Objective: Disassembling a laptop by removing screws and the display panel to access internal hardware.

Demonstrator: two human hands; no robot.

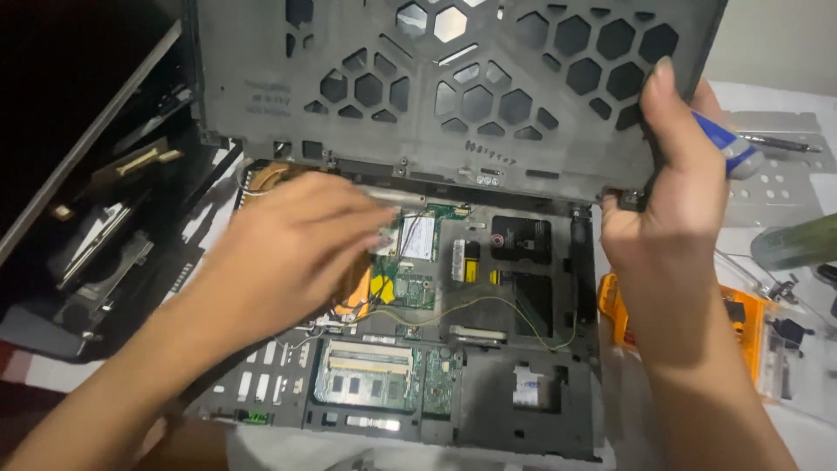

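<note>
An opened laptop base [510,410] lies in front of me with its green circuit boards [410,262] and memory modules [366,375] exposed. A grey cover panel [436,139] with hexagonal holes is tilted up over its back edge. My right hand [676,174] grips the panel's right edge and also holds a blue-handled screwdriver [728,148]. My left hand [296,249] reaches into the base, fingertips at a small white-labelled card [418,235] beside thin cables; whether it grips anything is hidden.
A black device with open internals [96,218] sits at the left. On the right lie a perforated metal plate [785,183], an orange packet [750,331], a green cylinder [798,244] and small clear bags with parts [793,349].
</note>
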